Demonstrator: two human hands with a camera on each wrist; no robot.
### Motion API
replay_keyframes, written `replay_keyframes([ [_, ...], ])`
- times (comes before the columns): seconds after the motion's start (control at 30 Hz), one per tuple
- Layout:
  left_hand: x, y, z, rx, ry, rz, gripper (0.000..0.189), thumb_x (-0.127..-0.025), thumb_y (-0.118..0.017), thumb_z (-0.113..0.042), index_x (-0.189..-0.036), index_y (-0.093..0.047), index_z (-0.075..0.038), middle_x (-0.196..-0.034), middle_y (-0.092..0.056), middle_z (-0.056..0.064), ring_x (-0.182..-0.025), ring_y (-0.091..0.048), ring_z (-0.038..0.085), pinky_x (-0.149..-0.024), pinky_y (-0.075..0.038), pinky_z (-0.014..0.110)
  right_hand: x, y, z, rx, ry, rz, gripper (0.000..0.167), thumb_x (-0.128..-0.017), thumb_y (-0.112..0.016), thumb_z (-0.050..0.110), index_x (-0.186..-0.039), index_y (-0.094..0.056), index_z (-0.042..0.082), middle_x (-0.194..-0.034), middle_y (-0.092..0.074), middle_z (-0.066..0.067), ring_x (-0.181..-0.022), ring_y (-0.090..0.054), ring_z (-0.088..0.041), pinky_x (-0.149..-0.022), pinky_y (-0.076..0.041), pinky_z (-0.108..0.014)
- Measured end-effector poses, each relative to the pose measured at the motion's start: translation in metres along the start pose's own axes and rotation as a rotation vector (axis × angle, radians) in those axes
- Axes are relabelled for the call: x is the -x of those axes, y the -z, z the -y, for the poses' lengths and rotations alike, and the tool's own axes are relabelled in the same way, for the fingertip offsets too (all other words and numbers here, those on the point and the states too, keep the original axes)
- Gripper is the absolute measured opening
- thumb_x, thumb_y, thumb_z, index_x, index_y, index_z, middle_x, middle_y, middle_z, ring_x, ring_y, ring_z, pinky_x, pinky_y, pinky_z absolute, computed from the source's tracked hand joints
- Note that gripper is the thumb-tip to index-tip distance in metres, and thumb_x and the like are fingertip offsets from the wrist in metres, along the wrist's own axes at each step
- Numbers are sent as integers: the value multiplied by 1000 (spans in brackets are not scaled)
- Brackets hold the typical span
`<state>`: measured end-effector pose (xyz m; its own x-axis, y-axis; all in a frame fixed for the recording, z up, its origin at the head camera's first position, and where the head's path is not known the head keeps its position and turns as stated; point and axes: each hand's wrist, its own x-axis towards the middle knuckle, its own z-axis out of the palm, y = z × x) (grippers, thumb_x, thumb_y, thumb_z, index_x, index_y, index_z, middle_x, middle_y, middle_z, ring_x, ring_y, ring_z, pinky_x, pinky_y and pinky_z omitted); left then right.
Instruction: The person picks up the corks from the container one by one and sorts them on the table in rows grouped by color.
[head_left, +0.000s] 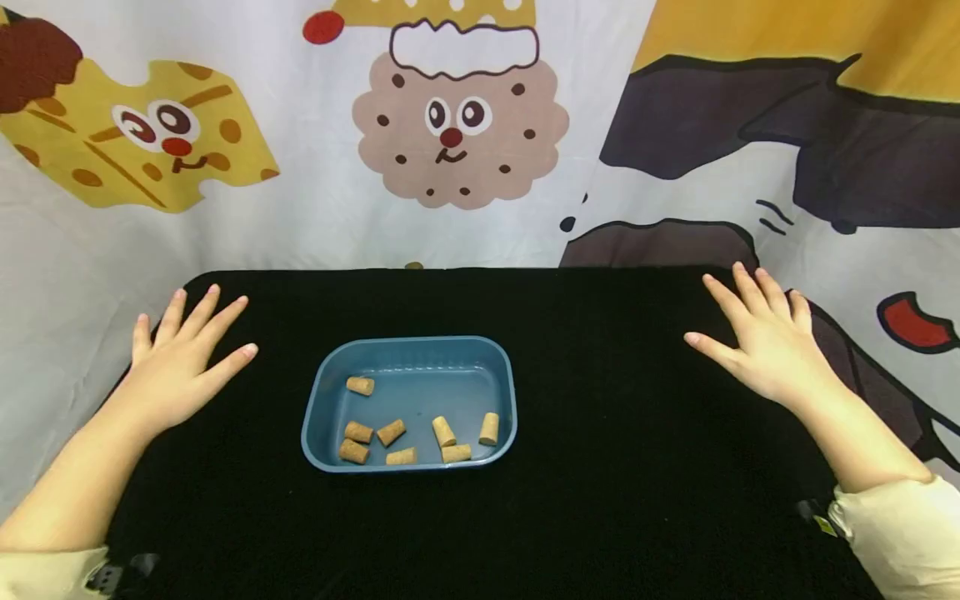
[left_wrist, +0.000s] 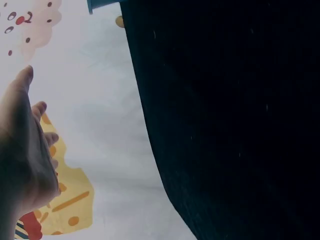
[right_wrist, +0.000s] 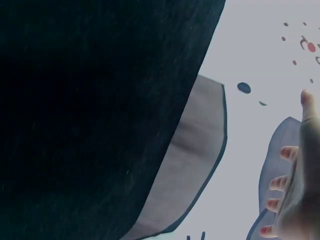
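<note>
A blue rectangular tray (head_left: 420,346) lies on the black tabletop, left of the middle in the head view. Several corks lie loose in it, among them a cork (head_left: 360,386) at the back left and a paler cork (head_left: 489,428) at the right. To the tray's left is my left hand (head_left: 176,375), fingers straight and spread, holding nothing. My right hand (head_left: 772,350) is well off to the tray's right, likewise spread and holding nothing. Both wrist views show the left hand (left_wrist: 30,155) and right hand (right_wrist: 302,185) from the side, apart from any object.
The black table (head_left: 600,500) reaches back to a white curtain (head_left: 315,233) printed with cartoon food figures. The cloth also hangs along the left and right sides. A corner of the tray (left_wrist: 102,5) shows at the top of the left wrist view.
</note>
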<state>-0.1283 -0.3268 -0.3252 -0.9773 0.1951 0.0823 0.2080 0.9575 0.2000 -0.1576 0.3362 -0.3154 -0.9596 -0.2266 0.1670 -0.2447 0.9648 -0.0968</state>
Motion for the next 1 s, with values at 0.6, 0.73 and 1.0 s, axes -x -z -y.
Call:
replay_keyframes([
  [0.6, 8, -35, -19, 454, -194, -61, 63, -97, -52, -22, -153, -24, -16, -158, -13, 16, -143, -1, 38, -106, 9, 63, -9, -8, 72, -267, 394, -253, 60, -89, -66, 41, -140, -49, 12, -149, -35, -14, -137, -24, -36, -111, -10, -56],
  [0.73, 9, -43, -21, 548, -204, -49, 64, -97, -54, -18, -153, -23, -17, -157, -15, 17, -142, -5, 42, -104, 1, 69, -13, -13, 89, -328, 477, -283, 59, -92, -57, 50, -136, -53, 12, -145, -41, -14, -135, -29, -35, -109, -15, -56],
  [1.0, 13, -57, -26, 676, -146, 21, 64, -98, -53, -17, -154, -21, -21, -156, -20, 18, -137, -20, 46, -99, -18, 72, -21, -23, 121, -418, 595, -286, 54, -92, -55, 53, -129, -60, 14, -137, -49, -9, -129, -38, -31, -105, -25, -54],
])
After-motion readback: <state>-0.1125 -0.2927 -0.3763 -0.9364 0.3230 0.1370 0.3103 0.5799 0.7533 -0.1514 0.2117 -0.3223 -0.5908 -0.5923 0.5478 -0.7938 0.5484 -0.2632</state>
